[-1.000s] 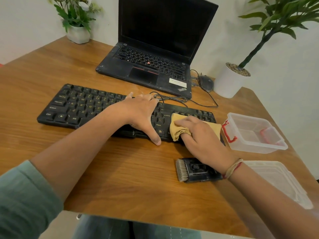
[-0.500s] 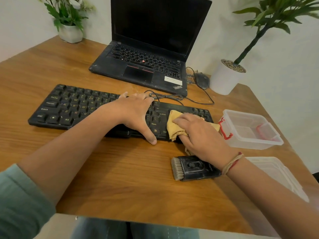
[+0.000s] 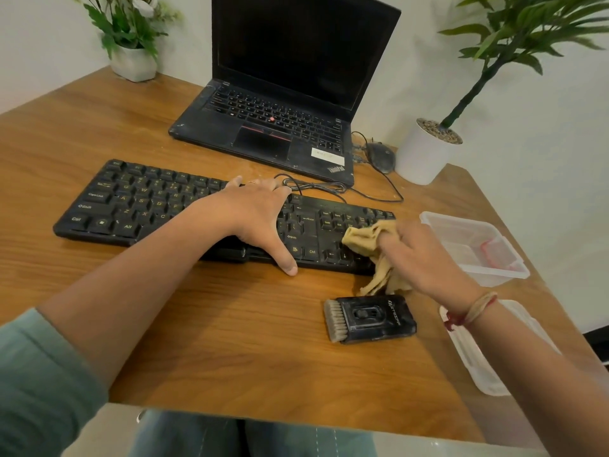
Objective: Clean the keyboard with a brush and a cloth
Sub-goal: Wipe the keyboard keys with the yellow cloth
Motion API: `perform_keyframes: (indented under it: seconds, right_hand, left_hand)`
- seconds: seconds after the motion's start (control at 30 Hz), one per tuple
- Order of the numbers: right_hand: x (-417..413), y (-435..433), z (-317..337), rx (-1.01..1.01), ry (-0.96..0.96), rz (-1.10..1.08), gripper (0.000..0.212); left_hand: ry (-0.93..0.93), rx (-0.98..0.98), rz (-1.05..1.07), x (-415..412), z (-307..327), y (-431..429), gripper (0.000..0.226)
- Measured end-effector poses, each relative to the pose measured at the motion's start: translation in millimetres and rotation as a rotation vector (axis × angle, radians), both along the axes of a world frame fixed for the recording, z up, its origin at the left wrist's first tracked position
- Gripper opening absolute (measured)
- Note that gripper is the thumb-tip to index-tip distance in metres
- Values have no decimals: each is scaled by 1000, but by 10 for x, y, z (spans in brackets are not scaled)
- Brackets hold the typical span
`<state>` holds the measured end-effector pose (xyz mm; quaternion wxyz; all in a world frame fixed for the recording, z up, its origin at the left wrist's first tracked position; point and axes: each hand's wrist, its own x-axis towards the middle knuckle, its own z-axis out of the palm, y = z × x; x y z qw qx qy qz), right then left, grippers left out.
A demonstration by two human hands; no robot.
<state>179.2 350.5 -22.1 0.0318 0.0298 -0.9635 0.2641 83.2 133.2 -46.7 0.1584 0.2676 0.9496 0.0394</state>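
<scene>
Rightward since a second ago, the cloth (image 3: 365,240) has slid to the end of the keyboard (image 3: 148,206), which lies lengthwise left to right on the table (image 3: 230,341), keys facing the person. The left hand (image 3: 253,209) presses flat on its middle, fingers straight. The brush (image 3: 369,319) lies set down in front, bristles pointing left. The right hand (image 3: 425,258) grips the bunched cloth over the rightmost keys, so wiping seems nearly finished.

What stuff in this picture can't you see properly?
Head view:
- Middle keys of the keyboard: hidden under the left hand.
- Keys near its right end: covered by the cloth and the right hand.
- White sticker on the laptop: writing too small to read.
- Tall plant: top cut off by the picture's upper edge.
- Clear lid: partly behind the right forearm.
</scene>
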Motion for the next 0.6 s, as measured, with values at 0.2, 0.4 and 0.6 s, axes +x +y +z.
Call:
perform_keyframes:
  seconds: [0.2,0.4,0.6]
  right_hand:
    - [-194,260,294,-847,127,-480,16]
    - [-39,59,63,5,132,-40,26]
    - [174,-31,-88,470,24,174,40]
  left_hand:
    - [3,-4,-12,6,-2,0,140]
    - [6,8,-15,0,-9,-8,140]
    - [-6,2,-5,-17,-27,-4,142]
